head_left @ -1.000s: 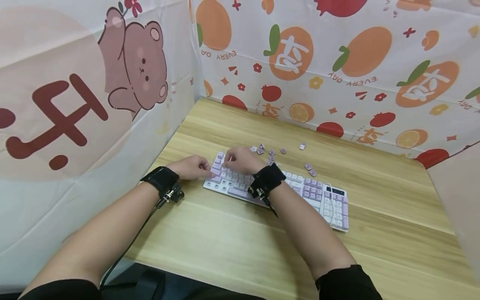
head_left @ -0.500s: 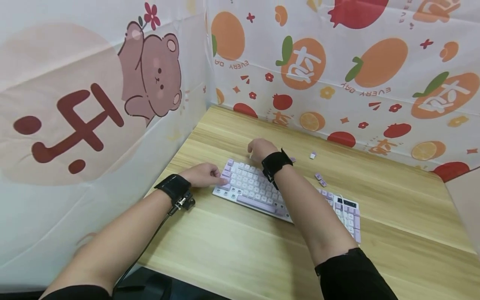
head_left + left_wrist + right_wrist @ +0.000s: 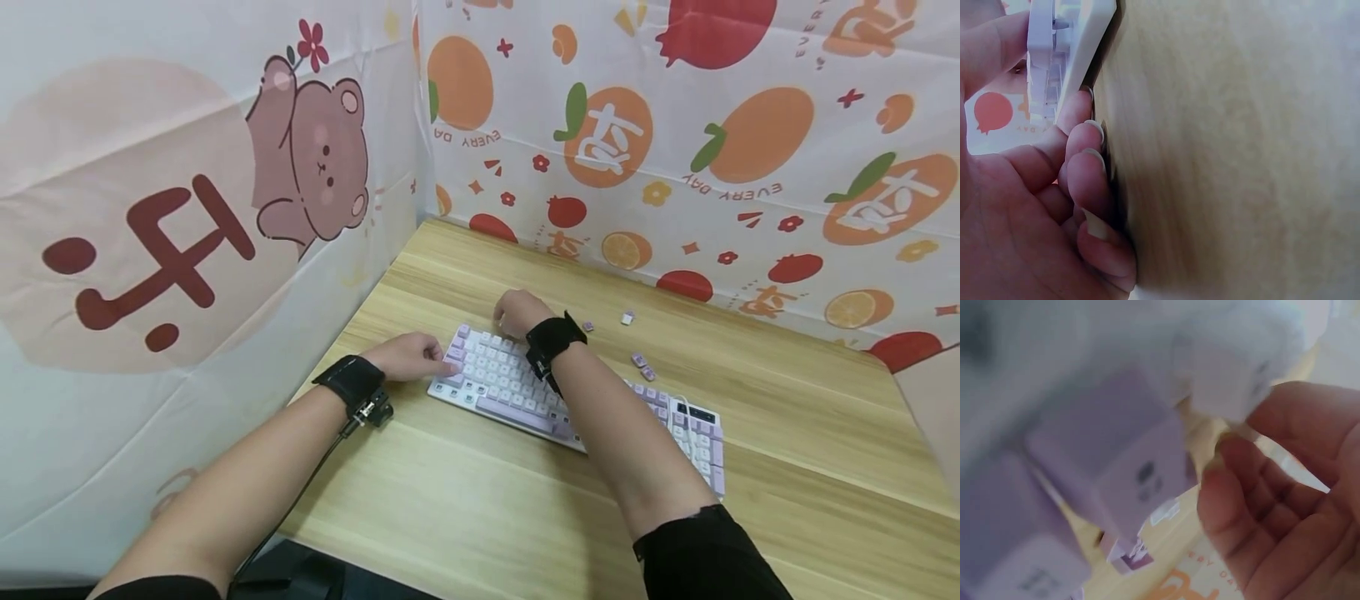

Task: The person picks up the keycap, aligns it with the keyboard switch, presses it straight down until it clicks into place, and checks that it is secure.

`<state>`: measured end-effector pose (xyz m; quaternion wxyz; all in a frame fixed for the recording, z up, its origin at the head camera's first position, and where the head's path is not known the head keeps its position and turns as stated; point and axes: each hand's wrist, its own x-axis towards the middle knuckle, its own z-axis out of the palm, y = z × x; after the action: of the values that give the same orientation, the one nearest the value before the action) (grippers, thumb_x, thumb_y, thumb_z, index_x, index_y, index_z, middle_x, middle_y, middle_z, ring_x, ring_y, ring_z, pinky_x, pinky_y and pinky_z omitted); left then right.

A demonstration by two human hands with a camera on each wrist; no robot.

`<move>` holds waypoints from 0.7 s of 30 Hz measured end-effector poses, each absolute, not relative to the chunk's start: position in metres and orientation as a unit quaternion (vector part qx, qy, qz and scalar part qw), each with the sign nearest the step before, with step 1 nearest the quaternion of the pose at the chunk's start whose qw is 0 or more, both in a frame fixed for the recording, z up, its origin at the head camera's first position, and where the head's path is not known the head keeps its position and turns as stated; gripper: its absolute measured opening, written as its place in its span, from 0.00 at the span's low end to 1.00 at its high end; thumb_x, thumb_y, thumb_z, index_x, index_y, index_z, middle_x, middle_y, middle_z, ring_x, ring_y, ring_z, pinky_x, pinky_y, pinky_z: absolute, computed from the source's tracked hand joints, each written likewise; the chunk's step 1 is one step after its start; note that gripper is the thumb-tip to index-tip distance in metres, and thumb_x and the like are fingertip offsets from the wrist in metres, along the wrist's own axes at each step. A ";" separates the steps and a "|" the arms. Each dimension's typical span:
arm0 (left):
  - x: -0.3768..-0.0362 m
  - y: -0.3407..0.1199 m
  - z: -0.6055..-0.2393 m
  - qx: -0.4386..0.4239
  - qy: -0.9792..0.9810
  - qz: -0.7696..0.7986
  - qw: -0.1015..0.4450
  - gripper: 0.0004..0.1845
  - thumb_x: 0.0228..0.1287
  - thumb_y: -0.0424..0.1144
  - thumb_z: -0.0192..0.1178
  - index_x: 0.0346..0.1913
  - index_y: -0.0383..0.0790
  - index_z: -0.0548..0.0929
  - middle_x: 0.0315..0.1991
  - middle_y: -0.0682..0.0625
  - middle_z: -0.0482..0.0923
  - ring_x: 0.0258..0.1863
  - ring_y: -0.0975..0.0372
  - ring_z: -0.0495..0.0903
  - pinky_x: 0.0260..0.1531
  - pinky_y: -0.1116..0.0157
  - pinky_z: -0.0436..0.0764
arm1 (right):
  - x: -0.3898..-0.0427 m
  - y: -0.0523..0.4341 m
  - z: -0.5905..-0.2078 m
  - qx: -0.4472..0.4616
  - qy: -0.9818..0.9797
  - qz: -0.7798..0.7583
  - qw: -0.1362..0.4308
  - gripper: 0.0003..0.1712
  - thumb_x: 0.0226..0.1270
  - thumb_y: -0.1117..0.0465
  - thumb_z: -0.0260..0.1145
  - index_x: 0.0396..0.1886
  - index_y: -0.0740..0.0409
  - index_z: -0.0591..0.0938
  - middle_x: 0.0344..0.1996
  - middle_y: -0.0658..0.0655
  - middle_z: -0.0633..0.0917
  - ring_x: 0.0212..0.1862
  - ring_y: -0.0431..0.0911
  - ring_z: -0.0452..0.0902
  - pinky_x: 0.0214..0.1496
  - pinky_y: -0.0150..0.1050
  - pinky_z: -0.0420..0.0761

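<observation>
A white and lilac keyboard (image 3: pixel 510 385) lies on the wooden table (image 3: pixel 465 500). My left hand (image 3: pixel 408 356) holds its left end. In the left wrist view the thumb lies on the keyboard's (image 3: pixel 1075 50) top and the curled fingers (image 3: pixel 1085 162) rest against its edge and the table. My right hand (image 3: pixel 517 311) is just past the keyboard's back edge, among loose keycaps. In the blurred right wrist view its curled fingers (image 3: pixel 1241 487) are beside lilac keycaps (image 3: pixel 1116 456) and a pale keycap (image 3: pixel 1235 362). Whether they hold one is unclear.
More loose keycaps (image 3: pixel 641 362) lie on the table behind the keyboard, one white one (image 3: pixel 627 317) farther back. Printed cloth walls (image 3: pixel 675 150) close in the table at the back and left. A cable (image 3: pixel 300 500) runs from my left wrist strap off the front edge.
My right hand has left the keys and moved back past the keyboard's far edge to the loose keycaps. My left hand has stayed at the keyboard's left end.
</observation>
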<state>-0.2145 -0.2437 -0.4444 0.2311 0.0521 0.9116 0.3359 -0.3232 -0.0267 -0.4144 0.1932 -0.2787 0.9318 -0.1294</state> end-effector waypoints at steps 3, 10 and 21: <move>-0.214 -0.243 -0.446 0.056 0.910 0.337 0.233 0.25 0.60 0.63 0.62 0.38 0.42 0.79 0.29 0.51 0.73 0.27 0.60 0.70 0.26 0.65 0.68 | -0.318 -0.015 -0.412 -0.285 0.915 -0.200 0.202 0.15 0.67 0.67 0.63 0.52 0.57 0.86 0.49 0.55 0.86 0.50 0.47 0.79 0.54 0.42 0.79; -0.215 -0.246 -0.448 0.064 0.915 0.338 0.212 0.23 0.62 0.61 0.62 0.39 0.42 0.80 0.32 0.49 0.75 0.29 0.59 0.71 0.28 0.64 0.69 | -0.288 0.018 -0.394 -0.282 0.865 -0.383 0.163 0.12 0.63 0.58 0.72 0.45 0.55 0.87 0.40 0.49 0.86 0.44 0.46 0.81 0.49 0.42 0.81; -0.214 -0.247 -0.440 0.057 0.927 0.331 0.166 0.18 0.69 0.51 0.57 0.43 0.38 0.83 0.34 0.47 0.79 0.27 0.58 0.74 0.27 0.64 0.72 | -0.246 0.063 -0.387 -0.191 0.740 -0.625 0.161 0.12 0.65 0.62 0.69 0.44 0.64 0.86 0.41 0.62 0.87 0.40 0.52 0.88 0.50 0.58 0.81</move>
<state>-0.2141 -0.2465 -0.4399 0.1659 0.0572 0.9270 0.3314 -0.2461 0.0635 -0.3875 0.1606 -0.1906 0.7397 -0.6251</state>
